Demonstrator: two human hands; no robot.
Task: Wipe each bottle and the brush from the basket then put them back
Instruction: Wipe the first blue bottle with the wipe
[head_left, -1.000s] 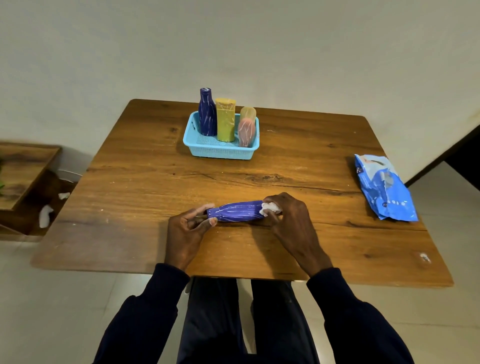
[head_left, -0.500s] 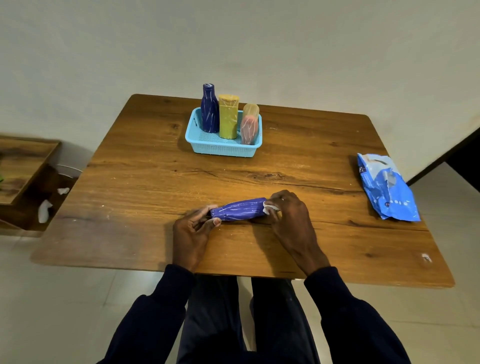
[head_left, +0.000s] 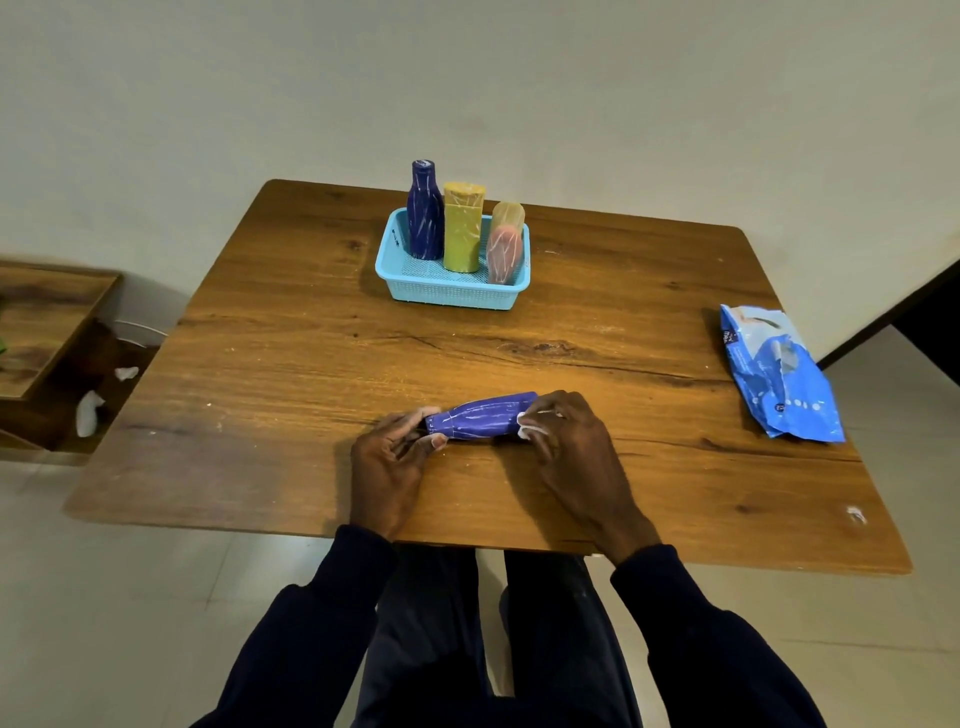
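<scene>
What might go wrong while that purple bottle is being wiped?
The purple bottle lies sideways, the left hand holding only its narrow end and the right hand pinching a white wipe against the other; it might slip and roll off the near edge of the table. Going back, it may topple the dark blue bottle or yellow bottle standing close together in the blue basket.

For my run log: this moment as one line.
phase: wiping | left hand holds purple bottle neck | right hand pinches white wipe at its base | basket holds dark-blue bottle, yellow bottle, pink item
</scene>
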